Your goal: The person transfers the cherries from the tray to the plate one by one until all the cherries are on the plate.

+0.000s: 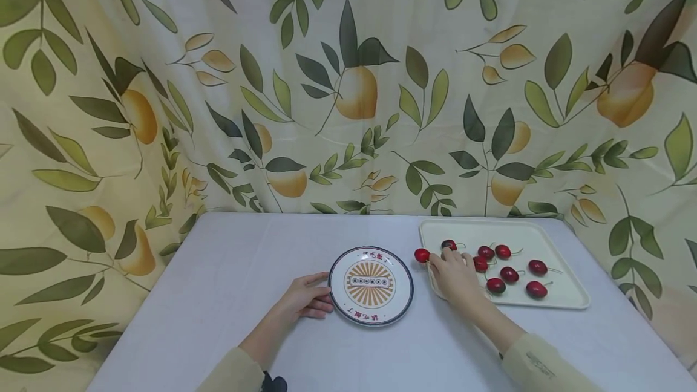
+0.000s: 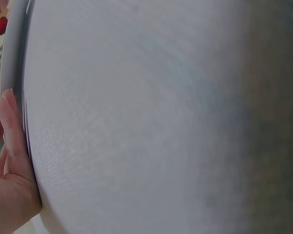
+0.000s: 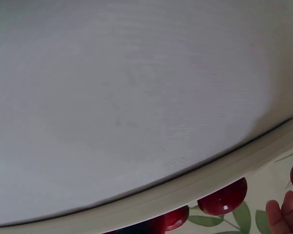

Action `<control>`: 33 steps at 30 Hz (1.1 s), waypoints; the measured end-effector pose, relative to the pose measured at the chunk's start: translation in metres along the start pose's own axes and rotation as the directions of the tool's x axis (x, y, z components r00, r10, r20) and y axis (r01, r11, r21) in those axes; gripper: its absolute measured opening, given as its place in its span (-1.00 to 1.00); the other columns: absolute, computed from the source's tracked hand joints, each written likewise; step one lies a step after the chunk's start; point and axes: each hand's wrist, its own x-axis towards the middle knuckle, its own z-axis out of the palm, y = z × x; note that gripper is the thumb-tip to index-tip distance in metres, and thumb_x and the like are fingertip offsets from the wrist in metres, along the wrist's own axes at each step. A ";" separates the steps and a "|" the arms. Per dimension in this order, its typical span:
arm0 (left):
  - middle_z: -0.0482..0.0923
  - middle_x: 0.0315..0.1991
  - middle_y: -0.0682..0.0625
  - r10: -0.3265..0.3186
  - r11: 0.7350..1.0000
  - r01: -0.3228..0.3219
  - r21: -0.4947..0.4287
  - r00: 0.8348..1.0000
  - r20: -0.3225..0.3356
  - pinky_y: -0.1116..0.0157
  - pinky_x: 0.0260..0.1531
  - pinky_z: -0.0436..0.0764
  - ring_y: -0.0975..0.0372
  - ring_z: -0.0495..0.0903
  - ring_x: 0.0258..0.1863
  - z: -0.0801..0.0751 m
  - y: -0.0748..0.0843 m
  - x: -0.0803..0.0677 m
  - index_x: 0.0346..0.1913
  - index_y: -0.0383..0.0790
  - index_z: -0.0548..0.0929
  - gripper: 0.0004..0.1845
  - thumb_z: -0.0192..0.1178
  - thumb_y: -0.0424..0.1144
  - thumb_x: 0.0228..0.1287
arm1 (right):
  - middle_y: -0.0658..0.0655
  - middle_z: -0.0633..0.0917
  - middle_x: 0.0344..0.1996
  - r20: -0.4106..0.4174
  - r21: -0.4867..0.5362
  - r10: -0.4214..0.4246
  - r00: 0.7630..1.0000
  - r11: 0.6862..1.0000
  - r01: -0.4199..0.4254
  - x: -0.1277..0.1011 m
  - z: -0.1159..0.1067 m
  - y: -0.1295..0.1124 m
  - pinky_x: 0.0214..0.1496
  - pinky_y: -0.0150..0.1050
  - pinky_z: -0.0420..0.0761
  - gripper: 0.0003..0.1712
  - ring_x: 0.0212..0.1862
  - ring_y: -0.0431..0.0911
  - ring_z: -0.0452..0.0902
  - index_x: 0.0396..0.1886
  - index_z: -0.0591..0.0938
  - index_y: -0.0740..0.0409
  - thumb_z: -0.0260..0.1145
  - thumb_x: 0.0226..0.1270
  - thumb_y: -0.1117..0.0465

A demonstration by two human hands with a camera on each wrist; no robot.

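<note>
My right hand (image 1: 454,276) pinches a cherry (image 1: 422,255) near the left edge of the tray (image 1: 523,236); my left hand (image 1: 306,298), fingers extended, touches the plate (image 1: 401,286). Too loose a pinch could let the cherry slip.

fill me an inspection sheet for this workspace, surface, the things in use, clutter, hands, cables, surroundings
Surface: table covered in pale, smooth-looking cloth.
Things in use: printed plate with a dark rim; white tray to its right, bearing eight loose cherries.
Clutter: dark item by the left sleeve, cut off by the frame, cannot identify.
Left hand: touches the plate's left edge.
Right hand: pinches a red cherry at the tray's left edge.
Cables: nothing seen.
Surroundings: curtain printed with leaves and orange fruit, behind the table and along its left.
</note>
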 end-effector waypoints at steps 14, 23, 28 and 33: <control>0.67 -0.47 -0.12 -0.012 1.000 0.012 0.012 1.000 -0.001 0.26 -0.53 0.67 0.16 0.68 -0.54 -0.001 0.001 0.000 0.32 -0.23 0.27 -0.40 0.15 -0.32 0.21 | 0.04 0.38 -0.49 -0.050 -0.008 -0.195 0.980 0.981 0.195 0.019 0.008 -0.045 0.00 0.06 0.38 -0.89 -0.30 -0.02 0.37 -0.30 0.61 0.04 0.32 0.15 0.22; 0.67 -0.47 -0.11 -0.021 1.000 0.021 0.011 1.000 0.012 0.27 -0.53 0.66 0.17 0.68 -0.54 -0.001 0.001 0.001 0.33 -0.21 0.27 -0.40 0.15 -0.31 0.21 | 0.08 0.47 -0.36 0.005 0.021 -0.274 0.962 0.962 0.274 0.028 0.019 -0.068 0.09 0.06 0.35 -0.78 -0.19 0.00 0.42 -0.21 0.61 0.03 0.36 0.11 0.21; 0.67 -0.47 -0.10 -0.022 1.000 0.022 0.010 1.000 0.013 0.26 -0.52 0.67 0.17 0.68 -0.54 -0.001 0.001 0.002 0.32 -0.20 0.28 -0.41 0.15 -0.31 0.22 | 0.08 0.49 -0.30 0.000 -0.006 -0.324 0.946 0.946 0.324 0.032 0.027 -0.078 0.08 0.03 0.36 -0.79 -0.15 0.00 0.43 -0.24 0.59 0.01 0.35 0.09 0.21; 0.67 -0.48 -0.09 -0.023 1.000 0.023 0.014 1.000 0.003 0.26 -0.53 0.67 0.16 0.67 -0.54 -0.001 0.001 0.002 0.32 -0.20 0.28 -0.42 0.14 -0.31 0.22 | 0.09 0.51 -0.26 0.032 -0.023 -0.357 0.933 0.933 0.358 0.035 0.030 -0.088 0.11 0.02 0.35 -0.79 -0.09 0.00 0.45 -0.26 0.57 -0.01 0.34 0.08 0.23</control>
